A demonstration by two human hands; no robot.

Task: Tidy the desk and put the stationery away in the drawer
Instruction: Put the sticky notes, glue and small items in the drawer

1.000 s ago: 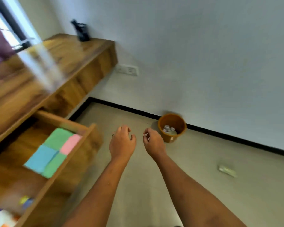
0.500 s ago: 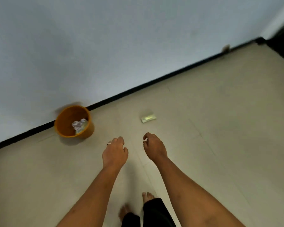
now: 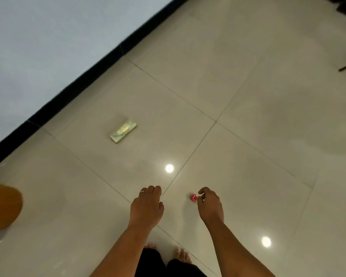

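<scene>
In the head view, the left hand (image 3: 147, 206) hung loosely curled and held nothing. The right hand (image 3: 209, 204) had its fingers bent, with a small red object (image 3: 194, 197) at its fingertips; whether it was pinched or lay on the floor (image 3: 248, 136), I could not tell. At ten o'clock from the hands lay a flat pale packet (image 3: 122, 130). It looked light and stiff, best pinched by its long edges.
</scene>
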